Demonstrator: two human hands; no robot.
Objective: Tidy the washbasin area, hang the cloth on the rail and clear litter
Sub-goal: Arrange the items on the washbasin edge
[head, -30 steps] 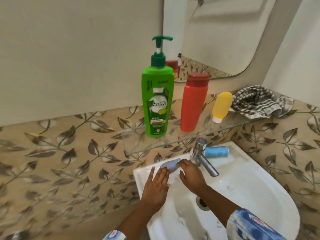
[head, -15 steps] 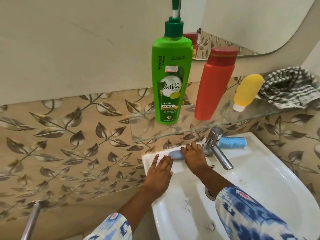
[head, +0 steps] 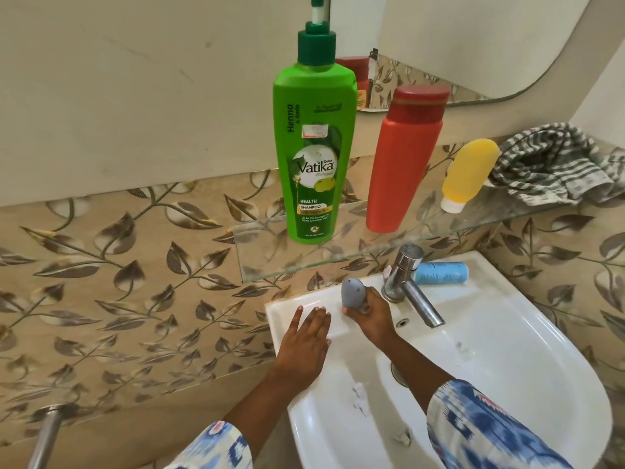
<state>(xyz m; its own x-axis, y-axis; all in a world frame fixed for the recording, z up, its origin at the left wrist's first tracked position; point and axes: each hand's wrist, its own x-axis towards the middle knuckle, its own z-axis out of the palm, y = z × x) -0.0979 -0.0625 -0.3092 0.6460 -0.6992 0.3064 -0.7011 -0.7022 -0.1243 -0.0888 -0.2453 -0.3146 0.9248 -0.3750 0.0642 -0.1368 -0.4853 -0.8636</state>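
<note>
My right hand (head: 370, 314) grips a grey-blue soap bar (head: 352, 292), lifted on end above the back ledge of the white washbasin (head: 527, 336), just left of the steel tap (head: 411, 289). My left hand (head: 304, 340) lies flat, fingers spread, on the basin's left rim. A striped grey-and-white cloth (head: 554, 164) lies crumpled at the right end of the glass shelf (head: 263, 262). Small white scraps of litter (head: 360, 396) lie in the bowl. A metal rail (head: 45, 434) shows at the lower left.
On the shelf stand a green shampoo pump bottle (head: 314, 157), a red bottle (head: 404, 160) and a yellow tube (head: 468, 174) resting on its cap. A blue tube (head: 441, 273) lies on the ledge behind the tap. A mirror (head: 473, 42) hangs above.
The soap bar lay flat on the ledge under my right fingers; now my right hand has picked it up and holds it on end. The camera has come closer.
</note>
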